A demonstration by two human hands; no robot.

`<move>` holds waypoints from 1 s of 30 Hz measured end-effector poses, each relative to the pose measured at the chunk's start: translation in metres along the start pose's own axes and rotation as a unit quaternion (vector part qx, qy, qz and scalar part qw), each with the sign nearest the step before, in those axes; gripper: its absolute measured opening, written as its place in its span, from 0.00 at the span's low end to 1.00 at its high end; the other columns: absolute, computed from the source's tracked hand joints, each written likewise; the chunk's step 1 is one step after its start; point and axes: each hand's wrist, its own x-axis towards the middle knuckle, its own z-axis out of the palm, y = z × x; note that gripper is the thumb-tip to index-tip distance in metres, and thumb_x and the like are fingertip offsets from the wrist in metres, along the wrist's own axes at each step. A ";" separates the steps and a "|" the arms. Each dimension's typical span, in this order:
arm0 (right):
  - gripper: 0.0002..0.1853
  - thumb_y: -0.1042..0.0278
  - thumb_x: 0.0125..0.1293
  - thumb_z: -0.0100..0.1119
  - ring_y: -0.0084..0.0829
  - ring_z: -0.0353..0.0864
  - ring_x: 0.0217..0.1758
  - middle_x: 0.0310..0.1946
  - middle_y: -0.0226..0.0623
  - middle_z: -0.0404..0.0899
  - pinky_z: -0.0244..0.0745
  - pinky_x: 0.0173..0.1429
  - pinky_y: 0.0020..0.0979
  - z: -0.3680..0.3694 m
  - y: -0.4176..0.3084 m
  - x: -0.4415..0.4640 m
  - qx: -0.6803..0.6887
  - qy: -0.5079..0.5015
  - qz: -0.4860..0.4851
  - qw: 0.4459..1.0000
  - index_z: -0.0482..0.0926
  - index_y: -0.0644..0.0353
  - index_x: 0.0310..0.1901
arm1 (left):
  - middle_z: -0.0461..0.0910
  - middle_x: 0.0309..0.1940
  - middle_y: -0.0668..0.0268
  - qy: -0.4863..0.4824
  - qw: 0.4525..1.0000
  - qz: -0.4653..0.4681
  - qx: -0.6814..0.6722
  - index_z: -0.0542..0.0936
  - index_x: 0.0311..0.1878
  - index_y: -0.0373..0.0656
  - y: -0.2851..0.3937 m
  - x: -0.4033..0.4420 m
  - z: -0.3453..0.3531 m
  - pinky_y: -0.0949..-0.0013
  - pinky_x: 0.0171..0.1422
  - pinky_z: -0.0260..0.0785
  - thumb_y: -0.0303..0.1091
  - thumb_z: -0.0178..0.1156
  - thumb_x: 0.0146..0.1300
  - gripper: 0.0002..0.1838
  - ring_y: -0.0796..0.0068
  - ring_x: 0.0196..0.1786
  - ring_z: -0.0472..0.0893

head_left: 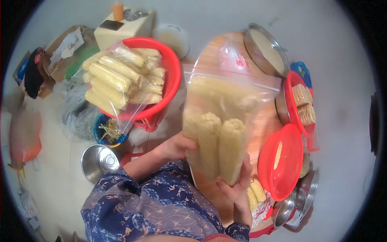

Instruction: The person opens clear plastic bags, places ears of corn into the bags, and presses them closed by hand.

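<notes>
A clear zip bag of pale corn cobs (219, 133) is held upright in front of me, above the wooden table (264, 111). My left hand (179, 145) grips the bag's left side, with the thumb on the plastic. At the lower right, my right hand (238, 181) wraps round the bottom corner and side of the bag. Several cobs stand inside, with more lying across the top below the zip strip. The fingers behind the bag are partly hidden.
Bagged corn (111, 78) is piled in a red basin (173, 76) at the left. A steel pot (98, 163) sits below it. On the right are a red colander (282, 161), a steel bowl (264, 48) and loose cobs (256, 193).
</notes>
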 end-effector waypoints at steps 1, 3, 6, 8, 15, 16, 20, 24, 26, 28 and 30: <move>0.49 0.71 0.58 0.71 0.40 0.64 0.75 0.71 0.45 0.62 0.61 0.76 0.45 0.006 -0.001 0.008 -0.024 -0.018 0.009 1.000 0.52 0.59 0.77 | 0.75 0.68 0.58 0.006 0.999 0.030 0.023 0.68 0.74 0.36 0.005 -0.005 -0.002 0.59 0.73 0.67 0.30 0.70 0.55 0.41 0.65 0.69 0.75; 0.47 0.69 0.61 0.70 0.44 0.66 0.74 0.71 0.49 0.63 0.63 0.76 0.45 0.020 0.013 0.014 0.048 -0.017 0.068 0.996 0.52 0.60 0.77 | 0.76 0.67 0.57 0.125 0.987 -0.007 -0.105 0.67 0.74 0.36 0.011 -0.008 -0.013 0.59 0.72 0.68 0.28 0.65 0.57 0.39 0.64 0.68 0.76; 0.43 0.69 0.67 0.67 0.46 0.68 0.73 0.72 0.53 0.64 0.66 0.74 0.44 0.033 0.015 0.032 0.122 0.010 0.150 0.981 0.52 0.60 0.79 | 0.76 0.64 0.57 0.177 0.981 0.064 0.038 0.68 0.72 0.37 0.031 -0.009 -0.012 0.59 0.71 0.69 0.27 0.62 0.60 0.35 0.62 0.67 0.77; 0.41 0.72 0.69 0.64 0.45 0.70 0.72 0.71 0.53 0.65 0.69 0.73 0.43 0.037 0.014 0.042 0.123 0.035 0.169 0.977 0.52 0.60 0.79 | 0.77 0.63 0.56 0.231 0.969 0.071 0.058 0.68 0.72 0.36 0.049 -0.004 0.000 0.59 0.70 0.70 0.28 0.62 0.61 0.34 0.63 0.66 0.78; 0.38 0.74 0.70 0.62 0.43 0.72 0.71 0.69 0.51 0.68 0.75 0.68 0.41 0.039 0.030 0.047 0.024 0.056 0.091 0.994 0.55 0.61 0.77 | 0.79 0.60 0.54 0.287 0.939 0.173 0.080 0.68 0.71 0.33 0.094 0.021 -0.025 0.60 0.60 0.78 0.28 0.65 0.61 0.34 0.64 0.58 0.82; 0.38 0.73 0.70 0.63 0.43 0.70 0.72 0.69 0.51 0.68 0.73 0.70 0.42 0.039 0.032 0.051 0.036 0.052 0.097 0.993 0.56 0.61 0.77 | 0.78 0.60 0.54 0.310 0.919 0.200 0.142 0.66 0.72 0.33 0.097 0.021 -0.023 0.61 0.59 0.78 0.28 0.68 0.59 0.37 0.64 0.58 0.82; 0.41 0.72 0.67 0.67 0.43 0.67 0.75 0.71 0.50 0.67 0.67 0.74 0.45 0.047 0.042 0.097 0.105 0.078 0.024 0.991 0.56 0.61 0.77 | 0.71 0.66 0.55 0.357 0.781 0.261 0.441 0.48 0.80 0.33 0.080 -0.001 -0.024 0.60 0.67 0.72 0.29 0.79 0.47 0.61 0.64 0.63 0.77; 0.47 0.67 0.61 0.75 0.38 0.65 0.76 0.72 0.47 0.66 0.64 0.76 0.44 0.041 0.046 0.162 0.125 -0.022 -0.040 0.991 0.57 0.61 0.77 | 0.68 0.69 0.54 0.305 0.866 0.232 0.321 0.45 0.81 0.34 0.072 -0.006 -0.001 0.56 0.73 0.66 0.29 0.78 0.48 0.63 0.60 0.69 0.72; 0.47 0.66 0.58 0.78 0.36 0.68 0.74 0.71 0.45 0.69 0.66 0.75 0.43 0.033 0.041 0.177 0.129 -0.076 -0.062 0.987 0.60 0.61 0.76 | 0.67 0.70 0.54 0.276 0.858 0.245 0.357 0.46 0.80 0.34 0.066 -0.009 -0.005 0.56 0.74 0.65 0.30 0.79 0.47 0.63 0.60 0.70 0.71; 0.45 0.67 0.54 0.80 0.33 0.74 0.67 0.65 0.41 0.76 0.73 0.69 0.40 0.023 0.039 0.178 0.265 -0.272 0.080 0.922 0.67 0.62 0.72 | 0.66 0.71 0.54 0.251 0.849 0.259 0.386 0.47 0.80 0.34 0.069 -0.008 -0.001 0.55 0.75 0.64 0.31 0.79 0.46 0.63 0.59 0.71 0.70; 0.43 0.68 0.53 0.81 0.32 0.77 0.64 0.63 0.39 0.78 0.76 0.66 0.38 0.031 0.035 0.169 0.294 -0.235 0.074 0.924 0.69 0.62 0.71 | 0.64 0.72 0.53 0.232 0.876 0.201 0.372 0.47 0.79 0.35 0.080 -0.010 0.002 0.54 0.75 0.63 0.33 0.80 0.44 0.64 0.58 0.72 0.69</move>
